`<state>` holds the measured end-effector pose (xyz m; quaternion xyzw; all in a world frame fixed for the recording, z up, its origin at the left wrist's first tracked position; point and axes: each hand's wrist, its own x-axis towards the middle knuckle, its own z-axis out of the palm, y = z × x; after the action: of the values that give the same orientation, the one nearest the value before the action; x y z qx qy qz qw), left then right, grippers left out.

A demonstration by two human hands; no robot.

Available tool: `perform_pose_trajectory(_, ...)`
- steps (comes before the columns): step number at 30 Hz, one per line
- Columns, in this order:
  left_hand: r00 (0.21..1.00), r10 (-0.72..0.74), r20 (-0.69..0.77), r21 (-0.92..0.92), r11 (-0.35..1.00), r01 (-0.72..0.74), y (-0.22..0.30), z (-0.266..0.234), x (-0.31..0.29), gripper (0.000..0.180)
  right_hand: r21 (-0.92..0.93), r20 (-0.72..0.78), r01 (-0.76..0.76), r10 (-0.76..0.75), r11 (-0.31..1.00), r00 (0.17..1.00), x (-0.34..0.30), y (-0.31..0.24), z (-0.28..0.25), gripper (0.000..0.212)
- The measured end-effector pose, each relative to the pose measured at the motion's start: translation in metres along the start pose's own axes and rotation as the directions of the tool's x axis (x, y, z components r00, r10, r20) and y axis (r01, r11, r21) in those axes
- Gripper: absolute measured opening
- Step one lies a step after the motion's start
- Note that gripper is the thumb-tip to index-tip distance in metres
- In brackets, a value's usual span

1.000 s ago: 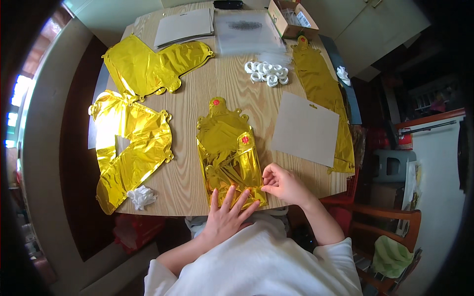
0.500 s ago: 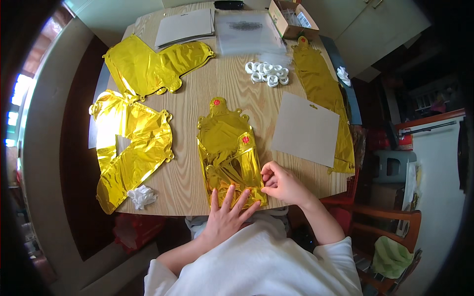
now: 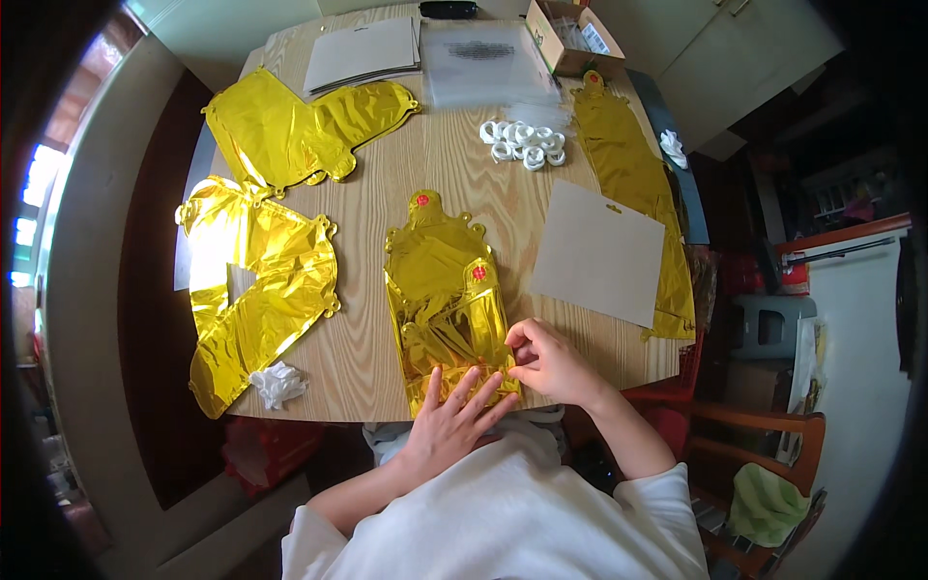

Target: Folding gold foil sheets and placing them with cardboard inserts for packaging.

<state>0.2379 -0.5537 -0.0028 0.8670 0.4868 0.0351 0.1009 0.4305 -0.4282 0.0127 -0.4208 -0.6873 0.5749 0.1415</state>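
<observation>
A folded gold foil balloon (image 3: 440, 256) with knobbed edges and small red marks lies at the table's front middle. My left hand (image 3: 452, 416) is flat with spread fingers, pressing its near end. At the balloon's lower right edge, the curled fingers and thumb of my right hand (image 3: 556, 365) pinch the foil; the exact contact is partly hidden. To the left are another gold foil balloon (image 3: 271, 256), bent in shape, and a flat gold foil piece (image 3: 266, 126) beyond it. A pale card (image 3: 601, 253) with a hang hole rests right of my right hand, partly over a long gold foil balloon (image 3: 623, 155).
White ribbon rolls (image 3: 527, 141) cluster at the back middle. Behind them are clear plastic bags (image 3: 488, 72), a stack of cards (image 3: 362, 56) and a cardboard box (image 3: 572, 43). Crumpled white tissue (image 3: 278, 385) sits near the front left edge. A wooden chair (image 3: 764, 425) stands at right.
The middle balloon has shifted slightly left. My left hand has slid a little toward me, and my right hand has moved slightly left along with the foil edge.
</observation>
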Motion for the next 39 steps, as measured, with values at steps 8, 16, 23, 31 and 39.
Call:
perform_pose_trajectory(8,0.999,0.017,0.048,0.056,0.998,-0.019,0.0,0.004,0.0,0.07,-0.038,0.01,0.111,-0.111,0.993,0.994,0.002,0.004,0.003,0.035)
perform_pose_trajectory(16,0.998,0.001,0.057,0.072,0.997,-0.005,0.001,0.001,0.002,0.07,-0.22,0.032,0.303,-0.304,0.927,0.952,0.004,0.011,0.002,0.039)
perform_pose_trajectory(23,1.0,0.009,0.015,0.011,1.0,-0.009,0.002,-0.001,0.005,0.07,-0.136,0.035,0.272,-0.27,0.953,0.962,0.005,0.014,0.0,0.04)
perform_pose_trajectory(31,1.0,0.018,0.013,0.074,0.997,-0.019,0.002,0.004,0.008,0.072,-0.173,0.036,0.255,-0.252,0.951,0.967,0.004,0.02,0.003,0.046)
perform_pose_trajectory(39,0.999,-0.039,0.017,0.056,0.998,0.038,0.004,-0.001,0.007,0.075,-0.468,-0.058,0.279,-0.344,0.839,0.937,0.008,0.021,-0.003,0.071)
